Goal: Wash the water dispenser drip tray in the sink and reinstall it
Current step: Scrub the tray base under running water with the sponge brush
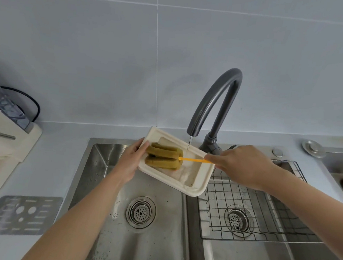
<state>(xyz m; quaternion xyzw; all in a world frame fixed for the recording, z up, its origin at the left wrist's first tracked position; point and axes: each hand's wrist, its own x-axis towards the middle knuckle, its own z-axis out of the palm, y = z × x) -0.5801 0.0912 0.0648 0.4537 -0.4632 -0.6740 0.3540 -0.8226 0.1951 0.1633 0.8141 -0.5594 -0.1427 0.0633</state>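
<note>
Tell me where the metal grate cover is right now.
The metal grate cover lies flat on the counter at lower left of the head view, left of the sink and in front of the cream water dispenser.

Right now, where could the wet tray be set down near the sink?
Bare counter lies between the metal grate and the left basin, and behind the faucet. The right basin is filled by the wire rack; the dispenser crowds the far left.

large pale grey wall tiles (90, 51) with thin white grout lines rise behind a pale grey tabletop (60, 129). soft, even light falls across both. a black cable (30, 99) curves against the wall at the left edge.
</note>
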